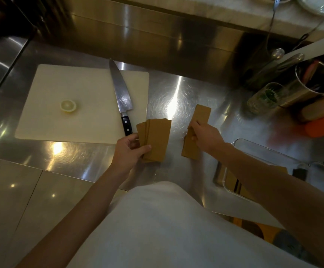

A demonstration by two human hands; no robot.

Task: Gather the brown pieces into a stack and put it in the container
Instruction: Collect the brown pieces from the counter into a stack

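Note:
My left hand [129, 151] grips a fanned bunch of flat brown rectangular pieces [157, 138] just above the steel counter, right of the cutting board. My right hand [205, 138] rests its fingers on more brown pieces [200, 117] lying on the counter, pinching their long edge; a lower part of that pile [190, 151] sticks out under the hand. A clear rectangular container [258, 149] sits at the right, partly hidden behind my right forearm, with brown pieces [232, 182] inside it.
A white cutting board [91, 89] lies to the left with a lemon half [68, 106] and a large knife [121, 99] whose black handle points toward my left hand. A glass jar [265, 98], a steel utensil cup [310, 82] and orange items [323, 124] stand at the right.

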